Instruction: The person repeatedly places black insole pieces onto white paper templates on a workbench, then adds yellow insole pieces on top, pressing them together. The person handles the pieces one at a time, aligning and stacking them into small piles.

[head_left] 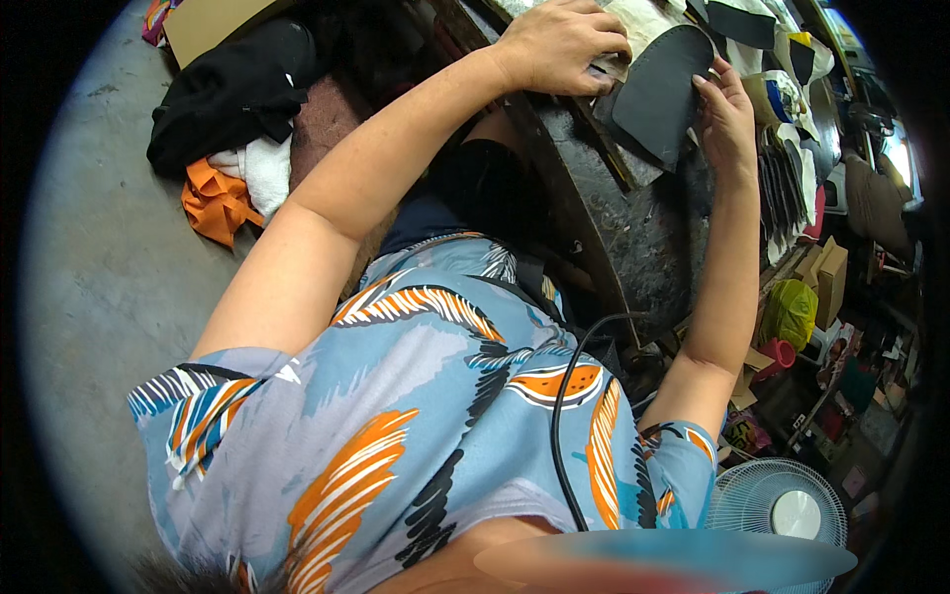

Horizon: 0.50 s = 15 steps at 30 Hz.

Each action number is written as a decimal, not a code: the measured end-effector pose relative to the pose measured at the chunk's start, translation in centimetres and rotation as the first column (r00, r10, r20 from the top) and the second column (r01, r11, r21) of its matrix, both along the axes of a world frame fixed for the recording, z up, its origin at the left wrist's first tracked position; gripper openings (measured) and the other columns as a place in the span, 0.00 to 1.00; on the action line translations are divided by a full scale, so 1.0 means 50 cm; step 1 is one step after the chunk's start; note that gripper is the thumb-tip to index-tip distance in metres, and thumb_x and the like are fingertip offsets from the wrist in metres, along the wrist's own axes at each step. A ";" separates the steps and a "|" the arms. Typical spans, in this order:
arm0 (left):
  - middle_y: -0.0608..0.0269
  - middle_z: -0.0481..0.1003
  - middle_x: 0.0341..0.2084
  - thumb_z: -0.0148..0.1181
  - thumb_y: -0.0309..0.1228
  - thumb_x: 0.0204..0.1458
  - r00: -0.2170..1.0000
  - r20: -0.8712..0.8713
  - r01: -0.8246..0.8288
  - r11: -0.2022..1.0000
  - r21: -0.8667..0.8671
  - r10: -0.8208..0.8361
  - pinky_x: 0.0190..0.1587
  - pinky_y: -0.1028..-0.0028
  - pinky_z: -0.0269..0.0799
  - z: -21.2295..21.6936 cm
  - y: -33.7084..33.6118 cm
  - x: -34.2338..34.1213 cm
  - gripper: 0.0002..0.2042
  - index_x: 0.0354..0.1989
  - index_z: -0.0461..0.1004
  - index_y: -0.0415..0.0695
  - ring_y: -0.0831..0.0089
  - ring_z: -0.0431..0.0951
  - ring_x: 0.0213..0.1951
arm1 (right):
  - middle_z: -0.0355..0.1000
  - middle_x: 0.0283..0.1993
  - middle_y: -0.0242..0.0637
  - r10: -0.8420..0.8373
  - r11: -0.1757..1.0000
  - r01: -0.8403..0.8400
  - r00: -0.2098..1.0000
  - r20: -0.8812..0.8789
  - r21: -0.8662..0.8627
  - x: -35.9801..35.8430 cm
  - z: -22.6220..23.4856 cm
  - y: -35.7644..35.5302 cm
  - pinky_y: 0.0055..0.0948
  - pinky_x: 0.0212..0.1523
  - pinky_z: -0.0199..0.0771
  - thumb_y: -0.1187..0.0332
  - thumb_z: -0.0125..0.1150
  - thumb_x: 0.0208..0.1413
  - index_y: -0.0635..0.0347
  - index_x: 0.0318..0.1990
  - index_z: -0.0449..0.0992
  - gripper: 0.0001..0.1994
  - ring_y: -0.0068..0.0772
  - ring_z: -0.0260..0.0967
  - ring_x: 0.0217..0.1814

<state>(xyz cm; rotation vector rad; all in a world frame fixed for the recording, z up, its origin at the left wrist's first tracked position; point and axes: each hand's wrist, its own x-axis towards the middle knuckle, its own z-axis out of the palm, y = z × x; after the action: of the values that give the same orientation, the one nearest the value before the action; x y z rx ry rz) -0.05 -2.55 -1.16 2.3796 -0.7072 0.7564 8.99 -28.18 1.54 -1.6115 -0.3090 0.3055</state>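
Note:
A flat dark grey piece (661,97), rounded at one end and looking like leather or sheet material, is over the workbench at the upper right. My right hand (728,114) pinches its right edge between thumb and fingers. At its left side is my left hand (562,48), with the fingers curled down. A small shiny bit shows by those fingertips, but what they hold is hidden. Off-white material (643,22) lies just beyond the dark piece.
The dark, worn workbench (633,223) has a raised wooden edge (569,203). Right of my right hand are a roll (770,97) and a stack of dark pieces (782,188). A fan (782,500) stands lower right. Black cloth (233,94) and an orange bag (216,203) lie left.

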 end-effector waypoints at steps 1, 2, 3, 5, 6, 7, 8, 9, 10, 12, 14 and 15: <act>0.58 0.74 0.45 0.63 0.36 0.38 1.000 -0.003 0.004 1.000 0.003 -0.004 0.53 0.62 0.71 0.001 0.000 -0.002 0.19 0.41 0.76 0.45 0.56 0.72 0.51 | 0.74 0.44 0.28 -0.009 1.000 0.009 1.000 -0.001 0.003 -0.003 -0.004 0.002 0.15 0.31 0.68 0.75 0.59 0.59 0.58 0.60 0.67 0.21 0.15 0.70 0.36; 0.58 0.74 0.45 0.63 0.36 0.38 1.000 -0.005 0.008 1.000 0.007 -0.008 0.53 0.62 0.71 0.003 0.001 -0.002 0.19 0.42 0.76 0.45 0.56 0.71 0.51 | 0.74 0.43 0.27 -0.019 1.000 0.019 1.000 0.000 0.007 -0.005 -0.008 0.004 0.14 0.30 0.66 0.75 0.59 0.59 0.58 0.60 0.67 0.21 0.14 0.70 0.36; 0.58 0.74 0.45 0.63 0.36 0.38 1.000 -0.006 0.012 1.000 0.011 -0.012 0.53 0.62 0.71 0.004 0.001 -0.003 0.19 0.42 0.76 0.45 0.56 0.71 0.51 | 0.74 0.43 0.26 -0.028 1.000 0.028 1.000 0.001 0.012 -0.004 -0.010 0.004 0.13 0.29 0.65 0.74 0.59 0.59 0.58 0.60 0.67 0.21 0.14 0.70 0.36; 0.58 0.74 0.45 0.63 0.36 0.38 1.000 -0.021 0.015 1.000 0.012 -0.015 0.53 0.62 0.71 0.006 0.002 -0.004 0.19 0.42 0.76 0.45 0.56 0.71 0.51 | 0.74 0.43 0.26 -0.015 1.000 0.015 1.000 0.014 -0.005 0.002 -0.014 0.003 0.12 0.28 0.63 0.74 0.59 0.59 0.58 0.60 0.67 0.21 0.13 0.69 0.35; 0.58 0.74 0.45 0.63 0.36 0.38 0.999 -0.029 0.019 1.000 0.014 -0.019 0.53 0.62 0.71 0.006 0.002 -0.004 0.20 0.42 0.76 0.45 0.56 0.71 0.51 | 0.74 0.43 0.26 -0.010 1.000 0.010 1.000 0.020 -0.012 0.007 -0.015 0.001 0.12 0.28 0.61 0.74 0.59 0.59 0.58 0.61 0.67 0.21 0.12 0.68 0.34; 0.58 0.74 0.45 0.63 0.36 0.38 1.000 -0.024 0.016 1.000 0.011 -0.016 0.53 0.62 0.71 0.006 0.002 -0.004 0.19 0.42 0.76 0.45 0.56 0.71 0.51 | 0.74 0.44 0.28 0.006 0.999 -0.005 1.000 0.019 -0.040 0.012 -0.017 -0.002 0.14 0.33 0.66 0.75 0.58 0.59 0.60 0.61 0.66 0.22 0.15 0.69 0.37; 0.58 0.74 0.45 0.63 0.36 0.37 1.000 -0.018 0.013 1.000 0.008 -0.013 0.53 0.62 0.71 0.007 0.002 -0.004 0.19 0.42 0.76 0.45 0.56 0.71 0.51 | 0.73 0.45 0.31 0.023 0.997 -0.022 1.000 0.019 -0.069 0.017 -0.017 -0.004 0.16 0.38 0.70 0.76 0.58 0.59 0.62 0.61 0.65 0.22 0.18 0.71 0.40; 0.58 0.74 0.44 0.63 0.36 0.37 1.000 -0.011 0.009 1.000 0.005 -0.009 0.53 0.62 0.71 0.007 0.001 -0.005 0.19 0.42 0.76 0.45 0.56 0.71 0.51 | 0.73 0.46 0.34 0.041 0.995 -0.039 0.999 0.019 -0.097 0.021 -0.018 -0.007 0.19 0.43 0.74 0.77 0.57 0.59 0.64 0.61 0.63 0.22 0.20 0.72 0.43; 0.58 0.74 0.44 0.63 0.35 0.37 1.000 -0.012 0.007 1.000 0.008 -0.007 0.53 0.62 0.72 0.008 0.001 -0.005 0.19 0.42 0.76 0.45 0.56 0.71 0.51 | 0.73 0.46 0.34 0.041 0.995 -0.039 0.999 0.024 -0.095 0.023 -0.020 -0.008 0.19 0.42 0.74 0.77 0.57 0.59 0.64 0.61 0.64 0.22 0.20 0.72 0.43; 0.58 0.74 0.44 0.63 0.35 0.37 1.000 -0.010 0.000 1.000 0.013 0.000 0.53 0.62 0.72 0.009 -0.001 -0.006 0.19 0.42 0.76 0.45 0.56 0.71 0.50 | 0.74 0.46 0.34 0.045 0.995 -0.042 0.998 0.037 -0.092 0.024 -0.023 -0.008 0.19 0.42 0.74 0.77 0.57 0.59 0.64 0.60 0.65 0.21 0.20 0.72 0.42; 0.58 0.74 0.44 0.63 0.35 0.37 1.000 -0.011 -0.001 1.000 0.009 0.001 0.53 0.62 0.72 0.011 -0.001 -0.007 0.19 0.42 0.76 0.45 0.56 0.72 0.50 | 0.74 0.47 0.34 0.044 0.997 -0.042 0.999 0.029 -0.063 0.020 -0.026 -0.006 0.19 0.42 0.75 0.77 0.57 0.59 0.63 0.60 0.65 0.21 0.20 0.73 0.42; 0.58 0.74 0.44 0.63 0.35 0.37 1.000 -0.011 -0.002 1.000 0.007 0.002 0.52 0.62 0.72 0.011 -0.001 -0.007 0.19 0.41 0.76 0.45 0.56 0.72 0.50 | 0.74 0.47 0.34 0.044 0.998 -0.043 0.999 0.027 -0.048 0.017 -0.027 -0.003 0.20 0.42 0.75 0.77 0.57 0.59 0.63 0.60 0.66 0.21 0.20 0.73 0.43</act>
<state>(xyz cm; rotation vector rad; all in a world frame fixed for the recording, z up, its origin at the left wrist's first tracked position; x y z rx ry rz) -0.41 -2.61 -0.60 2.3896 -0.7045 0.7419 9.86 -28.34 0.18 -1.6582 -0.3607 0.3258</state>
